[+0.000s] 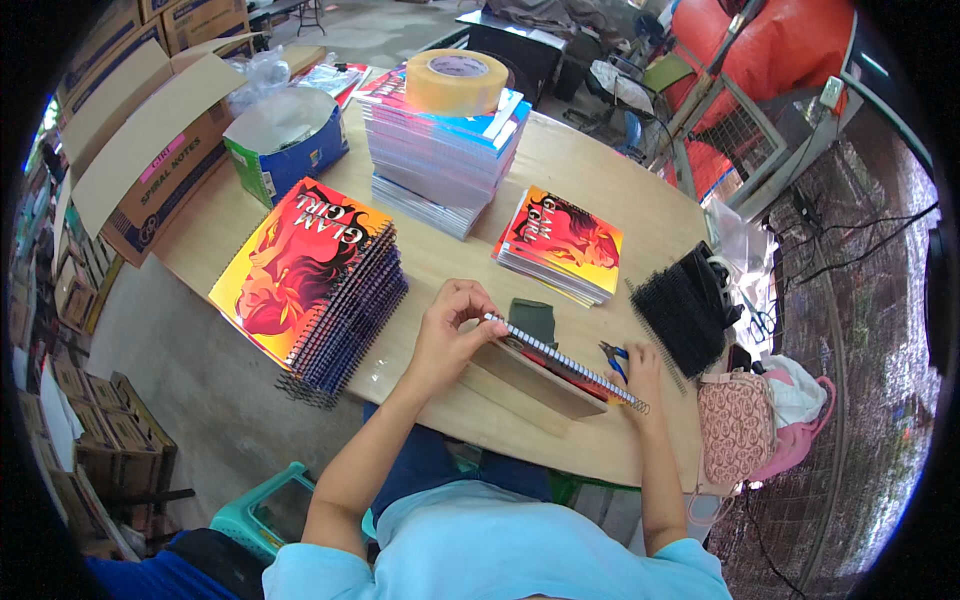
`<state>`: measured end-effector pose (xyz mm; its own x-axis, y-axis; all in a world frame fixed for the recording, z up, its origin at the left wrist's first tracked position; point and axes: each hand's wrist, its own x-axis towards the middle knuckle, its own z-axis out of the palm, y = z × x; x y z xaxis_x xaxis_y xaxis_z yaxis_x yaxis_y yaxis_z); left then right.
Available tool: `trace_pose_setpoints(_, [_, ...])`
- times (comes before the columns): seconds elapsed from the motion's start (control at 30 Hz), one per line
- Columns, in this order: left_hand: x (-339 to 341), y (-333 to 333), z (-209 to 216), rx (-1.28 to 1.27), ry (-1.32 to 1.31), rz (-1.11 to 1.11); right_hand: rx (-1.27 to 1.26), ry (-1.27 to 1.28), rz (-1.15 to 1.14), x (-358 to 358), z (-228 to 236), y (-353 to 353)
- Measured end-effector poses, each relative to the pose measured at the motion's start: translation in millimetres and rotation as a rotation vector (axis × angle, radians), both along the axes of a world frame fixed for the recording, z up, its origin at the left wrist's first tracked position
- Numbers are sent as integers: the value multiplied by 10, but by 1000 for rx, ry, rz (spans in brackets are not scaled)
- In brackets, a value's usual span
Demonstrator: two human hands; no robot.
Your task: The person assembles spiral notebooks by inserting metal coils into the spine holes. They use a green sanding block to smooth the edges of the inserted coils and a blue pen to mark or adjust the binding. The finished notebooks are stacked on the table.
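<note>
My left hand (460, 322) pinches the left end of a spiral notebook (552, 375), held on edge over the table with its wire coil uppermost. The coil runs the length of the edge and sticks out past its right end. My right hand (645, 382) is beside that end, its fingers closed round the blue handles of small pliers (614, 358), whose dark jaws point away from me. Behind the notebook lies a dark green flat piece (533, 320). Left of my left hand stands a stack of spiral-bound notebooks (305, 280) with red and yellow covers.
Unbound covers and pages (560, 243) lie mid-table, near a tall paper stack (440, 150) topped by a tape roll (456, 80). Black wire coils (680, 308) and a pink patterned pouch (736, 425) are at right. A cut-down blue box (288, 145) and open carton (165, 175) stand left.
</note>
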<state>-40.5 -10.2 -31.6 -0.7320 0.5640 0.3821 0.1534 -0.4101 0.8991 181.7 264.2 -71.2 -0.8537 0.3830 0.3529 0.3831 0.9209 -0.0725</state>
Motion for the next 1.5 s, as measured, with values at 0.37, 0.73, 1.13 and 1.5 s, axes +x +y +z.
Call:
trace_pose_setpoints(0.37, [22,-18,142,54,-326,-136,274,205,790,-1000,1844,-835])
trace_pose_setpoints(0.73, [-38,-13,164,50,-325,-165,696,-91,989,-1425,2131,-1153])
trace_pose_setpoints(1.13, [412,74,575,-396,1275,292,-390,-20,16,-529,517,53])
trace_pose_setpoints(1.5, [-885,-1516,1903,-734,565,1069,-400,325,8,-28,228,-162])
